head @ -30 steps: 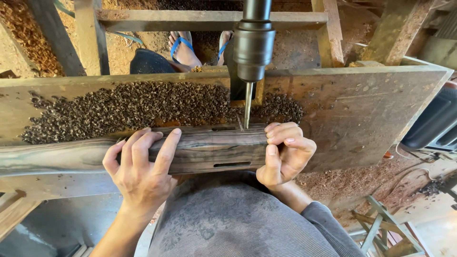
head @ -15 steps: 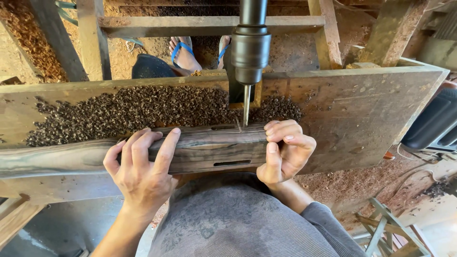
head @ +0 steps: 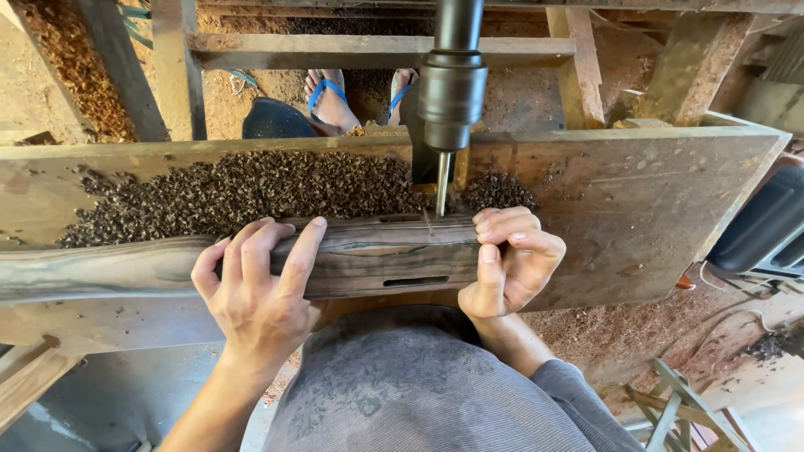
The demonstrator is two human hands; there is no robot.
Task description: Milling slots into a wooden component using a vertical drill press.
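Observation:
A long dark streaked wooden piece lies across a worn wooden machine table. My left hand presses over its middle, fingers spread on top. My right hand wraps around its right end. A narrow slot shows in the piece's near face between my hands, another on its top face. A black drill chuck hangs above, its bit pointing down at the top of the piece, just left of my right hand.
Dark wood chips are heaped on the table behind the piece. Beyond the table, another person's feet in blue sandals stand on sawdust-covered ground. Wooden frame beams cross the back. A dark machine housing sits at the right.
The chuck and bit have come slightly lower, the tip close to the piece's top. Both hands keep the same hold on the wood.

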